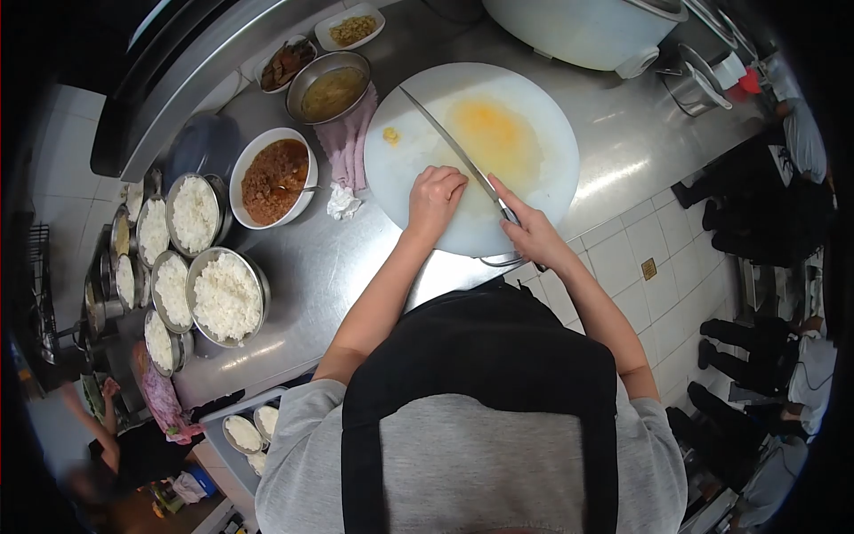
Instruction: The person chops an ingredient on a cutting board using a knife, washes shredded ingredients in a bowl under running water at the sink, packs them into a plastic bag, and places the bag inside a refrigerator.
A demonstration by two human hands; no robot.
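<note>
A round white cutting board (400, 182) with a yellow-orange stain lies on the steel counter. My right hand (531, 233) is closed round the handle of a long knife (449, 138), whose blade points up and to the left across the board. Beside the blade, on its left, my left hand (436, 203) rests on the board with its fingers curled together; whatever may be under them is hidden. A small yellow chopped piece (390, 136) sits near the board's left edge. Left of the board are a pink cloth (342, 147) and a crumpled white tissue (342, 202).
Several metal bowls of rice (229, 296) stand at the left, near a white bowl of brown meat sauce (271, 178). A bowl of yellow liquid (334, 93) is behind. A large white cooker (578, 31) stands at the top. Other people are at the right edge and lower left.
</note>
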